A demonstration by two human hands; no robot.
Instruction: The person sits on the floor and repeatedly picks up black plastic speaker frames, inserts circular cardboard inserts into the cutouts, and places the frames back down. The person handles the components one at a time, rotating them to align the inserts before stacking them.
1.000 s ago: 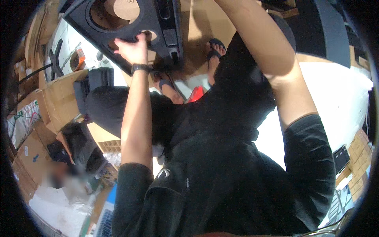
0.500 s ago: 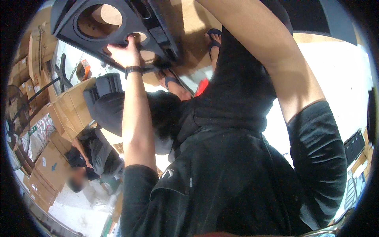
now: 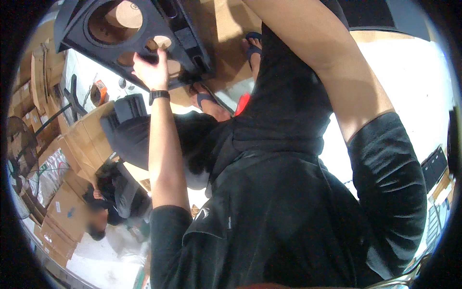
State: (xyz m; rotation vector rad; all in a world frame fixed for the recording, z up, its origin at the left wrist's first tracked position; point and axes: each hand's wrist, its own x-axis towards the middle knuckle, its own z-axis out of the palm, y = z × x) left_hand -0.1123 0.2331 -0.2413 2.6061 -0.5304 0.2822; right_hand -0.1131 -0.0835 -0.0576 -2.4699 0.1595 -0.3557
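A black speaker cabinet with large and small round cut-outs stands tilted at the upper left, with brown inner surfaces visible through its holes. My left hand, a dark watch on its wrist, grips the panel at the small cut-outs. Its thumb lies beside one hole while the fingers curl over the panel, their tips partly hidden. Crossing the upper right, my right forearm runs out past the top edge, so that hand is outside the picture.
Below the cabinet are my sandalled feet and a small red thing. Cardboard boxes crowd the left side, near an orange-and-black object. Another person is at the lower left. A black panel lies at the upper right.
The cabinet and my left hand appear slightly farther left, along with much of the scene. My left thumb has shifted a little at the small hole; the hand stays on the panel.
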